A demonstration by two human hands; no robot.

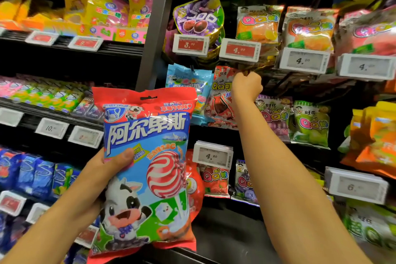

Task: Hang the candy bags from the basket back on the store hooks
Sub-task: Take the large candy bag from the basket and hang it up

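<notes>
My left hand (107,167) grips a large red and blue lollipop candy bag (147,167) with a cartoon cow, held upright in front of the shelves. Its hang hole (148,98) shows at the top. My right hand (246,87) is raised with fingers closed at the top of a red cola gummy bag (220,100) that hangs on the hook wall. A light blue bag (186,83) hangs just left of it. I cannot see the hook itself behind the hand.
Rows of gummy bags hang on hooks with price tags (190,44), (212,154) in front. A grey upright post (156,28) separates the hook wall from flat shelves (64,113) of mints and candy on the left. The basket is out of view.
</notes>
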